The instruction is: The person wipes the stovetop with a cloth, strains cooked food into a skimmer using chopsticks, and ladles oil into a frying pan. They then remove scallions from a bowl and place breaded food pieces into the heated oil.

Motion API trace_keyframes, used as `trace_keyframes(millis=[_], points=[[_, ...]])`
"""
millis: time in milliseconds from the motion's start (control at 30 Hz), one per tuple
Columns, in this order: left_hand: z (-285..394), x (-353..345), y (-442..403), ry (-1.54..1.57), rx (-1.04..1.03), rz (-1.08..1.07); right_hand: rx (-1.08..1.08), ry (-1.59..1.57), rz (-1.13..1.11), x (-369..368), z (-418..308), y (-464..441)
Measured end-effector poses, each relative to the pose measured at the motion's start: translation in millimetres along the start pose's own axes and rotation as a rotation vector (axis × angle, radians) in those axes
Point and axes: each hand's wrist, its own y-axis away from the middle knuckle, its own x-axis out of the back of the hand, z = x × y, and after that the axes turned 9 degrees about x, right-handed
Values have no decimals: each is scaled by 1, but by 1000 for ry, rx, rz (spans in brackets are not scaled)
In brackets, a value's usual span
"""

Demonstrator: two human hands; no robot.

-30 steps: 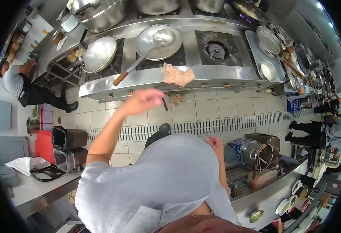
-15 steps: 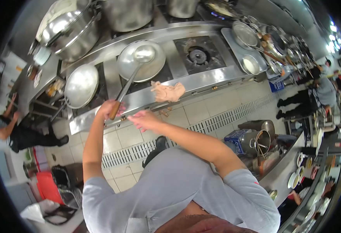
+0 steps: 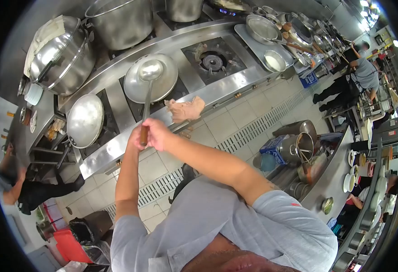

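Note:
A long ladle (image 3: 147, 97) with a wooden handle rests its round bowl in a metal wok (image 3: 169, 84) on the stove. My left hand (image 3: 137, 138) is closed around the end of the handle. Against the other side of that handle, my right hand (image 3: 158, 134) is closed as well, its fingers partly hidden. To the right of the ladle shaft, a crumpled tan cloth (image 3: 186, 110) lies over the front rail of the stove. Another wok (image 3: 85, 120) sits tilted on the burner to the left.
A bare burner (image 3: 211, 62) is right of the wok. Large pots (image 3: 119, 27) stand behind. At the right end, a tray (image 3: 246, 36) holds a strainer (image 3: 262, 28) and a bowl (image 3: 275, 60). One person (image 3: 15, 181) stands at left, others (image 3: 364, 72) at right.
My right hand has come left from beside the ladle and closed on its handle next to my left hand. The ladle stands more upright in view. The camera view has shifted.

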Motion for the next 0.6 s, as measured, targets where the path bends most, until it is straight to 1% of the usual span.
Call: trace_keyframes(millis=[33, 67, 100, 167, 200, 233, 300, 367, 433, 500, 567, 600], points=[[-2, 1, -4, 3, -15, -31, -16, -116, -11, 6, -1, 4], [-3, 3, -9, 7, -29, -63, -13, -118, 8, 16, -4, 5], [3, -2, 3, -71, 31, -225, -12, -117, 21, 28, -8, 4], [-1, -44, 25, -87, -9, -63, -5, -74, -47, 44, -38, 45], [-5, -51, 34, -102, -3, -102, 20, 43, -1, 58, -47, 66], [-8, -60, 40, -188, -31, -46, 52, 165, 40, 73, -60, 84], [-24, -74, 58, -360, -71, 74, 129, 307, -69, 119, -77, 133], [-34, -92, 76, -496, -129, 120, 208, 592, 34, 153, -85, 197], [-47, -106, 88, -660, -195, 179, 334, 914, 109, 195, -87, 256], [-55, -124, 99, -816, -255, 274, 469, 995, 185, 254, -77, 307], [-64, -151, 110, -971, -329, 360, 513, 1126, 327, 277, -77, 366], [-66, -163, 117, -1060, -340, 388, 623, 1266, 362, 305, -72, 387]])
